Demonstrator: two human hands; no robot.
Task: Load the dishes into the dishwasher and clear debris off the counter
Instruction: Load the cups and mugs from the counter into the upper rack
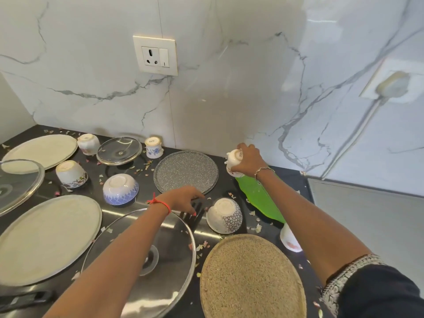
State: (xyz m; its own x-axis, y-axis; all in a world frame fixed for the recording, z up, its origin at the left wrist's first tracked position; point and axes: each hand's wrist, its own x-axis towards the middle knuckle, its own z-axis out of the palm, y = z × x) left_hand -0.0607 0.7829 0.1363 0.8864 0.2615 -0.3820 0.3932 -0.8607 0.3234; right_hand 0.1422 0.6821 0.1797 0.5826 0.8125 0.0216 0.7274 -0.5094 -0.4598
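Scraps of debris (146, 167) lay scattered over the dark bench (296, 187). Right of centre, close to the marble wall, the right hand (249, 160) had its fingers curled round an upturned white cup (234, 160) at the far end of a green leaf-shaped plate (259, 198). At centre, the left hand (183, 200) lay on a black slotted spatula (199, 211) just beside an upturned patterned bowl (224, 215). Whether its fingers gripped the spatula or merely touched it could not be told.
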